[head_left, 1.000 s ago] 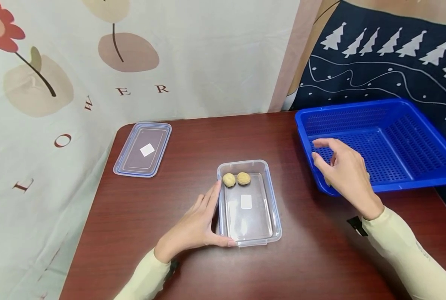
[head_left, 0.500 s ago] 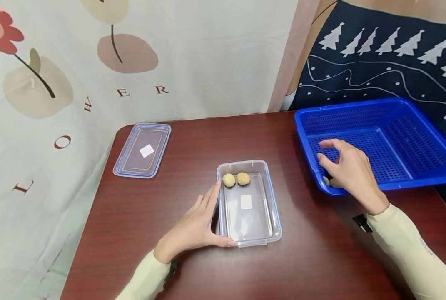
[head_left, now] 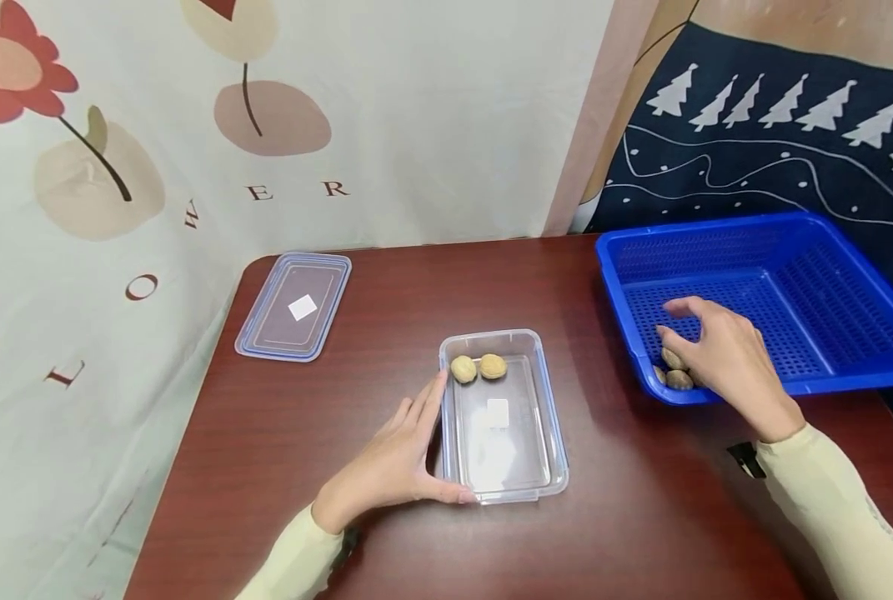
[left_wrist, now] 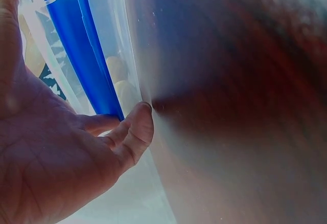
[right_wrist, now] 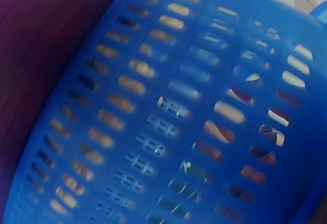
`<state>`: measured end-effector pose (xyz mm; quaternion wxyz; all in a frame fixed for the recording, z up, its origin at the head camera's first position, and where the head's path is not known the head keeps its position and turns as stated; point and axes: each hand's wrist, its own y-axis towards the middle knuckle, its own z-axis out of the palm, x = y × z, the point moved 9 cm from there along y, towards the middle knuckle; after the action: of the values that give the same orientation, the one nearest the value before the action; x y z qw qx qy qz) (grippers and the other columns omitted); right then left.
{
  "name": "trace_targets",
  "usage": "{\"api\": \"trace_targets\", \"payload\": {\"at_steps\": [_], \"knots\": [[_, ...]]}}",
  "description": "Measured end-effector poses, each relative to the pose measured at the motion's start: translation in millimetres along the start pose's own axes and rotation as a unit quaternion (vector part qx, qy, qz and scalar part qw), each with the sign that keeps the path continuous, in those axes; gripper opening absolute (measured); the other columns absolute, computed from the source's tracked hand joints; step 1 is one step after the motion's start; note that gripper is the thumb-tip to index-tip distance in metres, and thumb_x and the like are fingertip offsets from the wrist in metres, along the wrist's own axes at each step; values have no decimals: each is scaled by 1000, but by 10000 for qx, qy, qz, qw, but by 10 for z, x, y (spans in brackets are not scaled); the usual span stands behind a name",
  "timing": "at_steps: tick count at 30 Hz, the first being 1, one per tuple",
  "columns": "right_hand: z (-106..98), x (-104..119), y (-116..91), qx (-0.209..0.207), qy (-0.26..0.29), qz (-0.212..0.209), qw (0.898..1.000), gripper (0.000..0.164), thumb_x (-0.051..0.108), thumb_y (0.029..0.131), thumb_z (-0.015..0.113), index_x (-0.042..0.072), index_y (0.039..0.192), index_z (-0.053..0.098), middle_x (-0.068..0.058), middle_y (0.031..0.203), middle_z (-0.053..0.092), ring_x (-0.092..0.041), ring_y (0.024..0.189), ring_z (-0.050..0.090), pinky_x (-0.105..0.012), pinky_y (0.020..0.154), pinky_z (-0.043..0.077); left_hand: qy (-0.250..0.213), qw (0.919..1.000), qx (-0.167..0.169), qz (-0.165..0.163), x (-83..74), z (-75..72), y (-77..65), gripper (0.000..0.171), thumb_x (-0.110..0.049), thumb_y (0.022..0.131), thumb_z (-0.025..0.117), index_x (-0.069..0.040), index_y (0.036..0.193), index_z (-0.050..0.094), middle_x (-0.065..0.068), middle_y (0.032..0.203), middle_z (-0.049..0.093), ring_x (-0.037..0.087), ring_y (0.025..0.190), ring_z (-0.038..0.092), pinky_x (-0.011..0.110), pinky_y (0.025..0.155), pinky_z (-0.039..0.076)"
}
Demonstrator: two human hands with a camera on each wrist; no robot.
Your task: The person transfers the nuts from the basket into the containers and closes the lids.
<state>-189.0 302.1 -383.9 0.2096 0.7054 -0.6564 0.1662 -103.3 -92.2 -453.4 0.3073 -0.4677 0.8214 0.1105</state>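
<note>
My left hand (head_left: pixel 386 467) rests against a clear plastic food container (head_left: pixel 554 433), fingers straight along its left side and thumb at the near left corner. Two walnuts (head_left: pixel 493 367) sit side by side at the container's far end. Over the near left corner of a blue plastic basket (head_left: pixel 851 379), my right hand (head_left: pixel 731 350) hovers with thumb and index finger apart and bent. Several walnuts (head_left: pixel 679 380) lie in that corner, partly hidden by the hand. In the right wrist view the slotted wall of the basket (right_wrist: pixel 168 88) fills the picture, with tan shapes behind the slots.
A clear lid (head_left: pixel 266 329) with a blue seal and a white label lies at the table's back left. The dark red-brown table (head_left: pixel 416 292) meets a printed cloth (head_left: pixel 446 167) behind. A navy cloth with white trees (head_left: pixel 761 150) hangs behind the basket.
My right hand has moved slightly to the right over the basket, and more walnuts show in its corner. The left hand stays at the container. The head view has shifted slightly.
</note>
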Motion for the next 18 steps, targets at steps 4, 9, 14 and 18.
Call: {"api": "trace_targets", "payload": {"at_steps": [4, 9, 14, 18], "knots": [[28, -140, -39, 273, -133, 150, 9994, 47, 29, 106, 73, -5, 138, 67, -35, 131, 67, -39, 88, 58, -46, 66, 44, 37, 10000, 31, -26, 5, 13, -14, 155, -82, 71, 87, -19, 177, -6, 10, 181, 17, 55, 153, 32, 67, 119, 35], [91, -237, -8, 751, -213, 330, 9964, 55, 31, 105, 73, -8, 142, 62, -41, 137, 61, -46, 101, 59, -58, 77, 50, 157, 9999, -52, 9, -7, -17, -10, 155, -82, 70, 88, -17, 177, -5, 9, 180, 20, 51, 149, 39, 64, 117, 39], [149, -290, 16, 1290, -267, 499, 9900, 62, 36, 106, 71, -7, 149, 56, -41, 144, 55, -54, 115, 55, -70, 88, 49, 224, 9997, -129, 21, -6, -11, -19, 154, -86, 71, 84, -21, 176, -7, 9, 179, 21, 48, 146, 42, 64, 113, 43], [160, -342, 10, 1614, -296, 595, 9846, 64, 38, 107, 69, -7, 151, 54, -41, 143, 56, -60, 126, 52, -76, 94, 46, 236, 9995, -216, 70, -17, -9, -23, 154, -87, 71, 82, -21, 176, -8, 7, 179, 23, 43, 145, 42, 61, 115, 41]]}}
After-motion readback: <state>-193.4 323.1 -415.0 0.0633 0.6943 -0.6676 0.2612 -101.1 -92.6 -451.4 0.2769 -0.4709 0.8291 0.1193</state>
